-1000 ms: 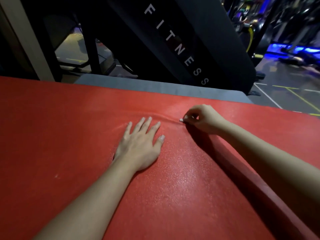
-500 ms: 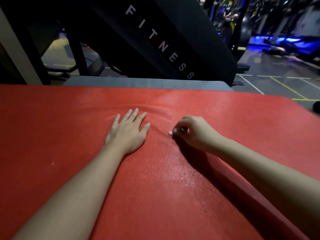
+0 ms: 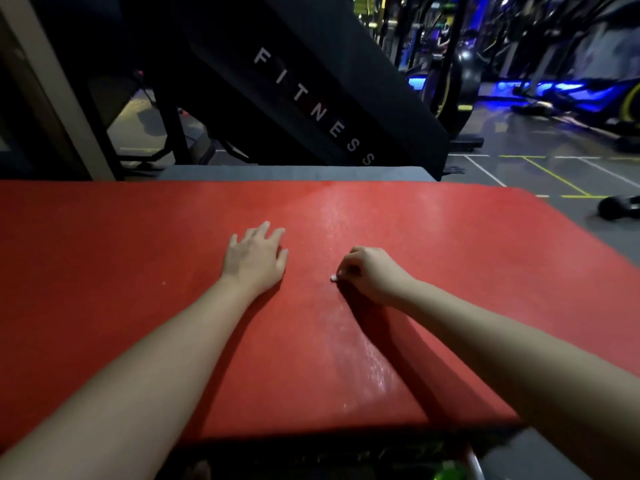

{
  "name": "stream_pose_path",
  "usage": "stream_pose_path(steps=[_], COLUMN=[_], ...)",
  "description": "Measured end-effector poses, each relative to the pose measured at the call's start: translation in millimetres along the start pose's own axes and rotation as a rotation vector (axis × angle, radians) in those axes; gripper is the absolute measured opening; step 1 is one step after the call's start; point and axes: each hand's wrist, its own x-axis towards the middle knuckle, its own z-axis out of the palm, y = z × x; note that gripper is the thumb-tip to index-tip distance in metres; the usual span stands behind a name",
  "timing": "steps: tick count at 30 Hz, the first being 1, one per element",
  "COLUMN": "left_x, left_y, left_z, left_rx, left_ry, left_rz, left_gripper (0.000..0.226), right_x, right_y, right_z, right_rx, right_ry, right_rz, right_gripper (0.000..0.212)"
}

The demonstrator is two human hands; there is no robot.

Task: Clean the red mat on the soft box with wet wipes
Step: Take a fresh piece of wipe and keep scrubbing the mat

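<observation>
red mat (image 3: 131,306) under flat, spread-fingered left hand (image 3: 255,263); right hand (image 3: 372,276) curled tight around small white wipe (image 3: 333,278)

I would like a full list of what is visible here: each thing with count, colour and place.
red textured mat: one, red, fills the middle
small white wet wipe: one, white, on the mat, centre right
grey padded surface: one, grey, behind the mat's far edge
black slanted panel lettered FITNESS: one, black, beyond the mat
dark object: one, black, floor at right
left hand: one, flat on the mat
right hand: one, pinches the wipe
</observation>
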Motion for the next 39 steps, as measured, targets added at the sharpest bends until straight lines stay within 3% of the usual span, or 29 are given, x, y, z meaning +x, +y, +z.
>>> stream_pose_path(steps=[3, 8, 11, 15, 17, 20, 22, 24, 28, 30, 33, 36, 39], left_x=[-52.1, -125.8, -147.5, -152.1, -153.3, -155.3, -156.8, -157.3, -161.5, -165.4, -170.7, -172.3, -171.1], left_y=[2.5, 3.5, 1.7, -3.5, -3.8, -2.6, -2.2, -2.3, -12.9, -19.3, -24.5, -24.5, -25.6], left_z=[-15.8, -27.1, -24.2, -20.1, -19.5, -19.5, -20.5, -21.8, -24.5, -25.7, -28.1, -26.2, -23.8], left_rx=[-0.038, -0.023, -0.051, -0.07, -0.062, -0.065, -0.073, -0.076, -0.078, -0.073, -0.081, -0.082, -0.073], left_ry=[-0.144, -0.337, -0.438, -0.449, -0.432, -0.426, -0.43, -0.427, -0.444, -0.453, -0.459, -0.45, -0.444], left_rz=[0.027, -0.007, -0.033, -0.017, -0.016, -0.014, -0.016, -0.005, 0.06, 0.099, 0.116, 0.119, 0.118], left_gripper=[0.058, 0.071, 0.074, 0.074, 0.074, 0.073, 0.073, 0.073, 0.071, 0.07, 0.068, 0.068, 0.068], right_x=[-32.6, -56.4, -78.0, -118.9, -125.9, -122.3, -123.3, -129.9, -149.9, -161.1, -161.5, -150.1, -148.8], right_y=[-18.9, -41.6, -50.8, -58.0, -57.9, -52.3, -50.6, -51.8, -63.1, -68.2, -67.0, -62.1, -59.9], right_z=[-12.2, -13.2, -12.6, -25.3, -23.0, -13.8, -9.8, -16.1, -34.1, -33.9, -27.4, -21.7, -21.3], right_rx=[-0.042, -0.02, -0.056, -0.074, -0.009, 0.069, 0.042, 0.054, -0.02, -0.046, -0.071, -0.028, 0.044], right_ry=[-0.133, -0.034, -0.129, -0.296, -0.22, 0.03, 0.079, -0.004, -0.328, -0.363, -0.218, -0.085, -0.114], right_rz=[0.04, 0.151, 0.185, 0.196, 0.22, 0.241, 0.226, 0.234, 0.125, 0.058, 0.008, 0.089, 0.149], right_gripper=[0.018, 0.011, 0.013, 0.015, 0.014, 0.015, 0.015, 0.012, 0.009, 0.01, 0.011, 0.013, 0.02])
